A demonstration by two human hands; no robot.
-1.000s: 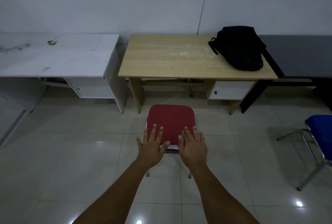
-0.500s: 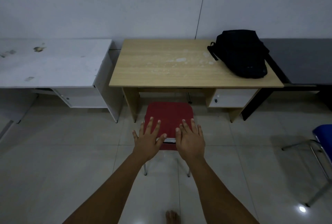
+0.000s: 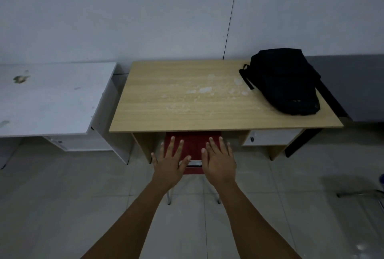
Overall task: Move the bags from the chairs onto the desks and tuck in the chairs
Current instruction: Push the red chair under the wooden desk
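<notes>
A black backpack (image 3: 285, 81) lies on the right end of the wooden desk (image 3: 187, 109). The red chair (image 3: 193, 144) stands partly under that desk, with only the near part of its seat and backrest top showing. My left hand (image 3: 171, 160) and my right hand (image 3: 219, 159) rest flat on the chair's near edge, fingers spread and pointing toward the desk. Neither hand grips anything. The chair's metal legs show on the floor below my wrists.
A white desk (image 3: 52, 101) stands to the left and a dark grey desk (image 3: 353, 88) to the right, both against the wall. A metal chair leg (image 3: 359, 193) and a sliver of blue seat show at the far right edge on the tiled floor.
Both hands have pushed the red chair forward, and its seat has slid under the wooden desk. I have stepped closer to the desk.
</notes>
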